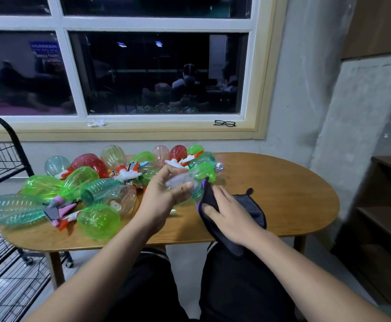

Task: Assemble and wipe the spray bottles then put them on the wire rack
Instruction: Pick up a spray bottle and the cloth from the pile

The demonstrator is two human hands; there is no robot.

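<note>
My left hand (166,192) grips a spray bottle (182,180) by its pale trigger head, which is motion-blurred; the clear bluish body shows below my fingers. My right hand (230,216) holds a dark cloth (251,205) with a purple edge, draped over its palm and touching the bottle's right side. Several green, teal, red and clear spray bottles (85,184) lie in a heap on the left half of the wooden table (282,194), some with trigger heads fitted. The black wire rack (2,173) stands at the left of the table.
Loose white, orange and pink trigger heads (62,213) lie among the bottles. A pair of glasses (224,123) rests on the window sill. A dark wooden shelf (385,212) stands at the right. My knees are under the table's front edge.
</note>
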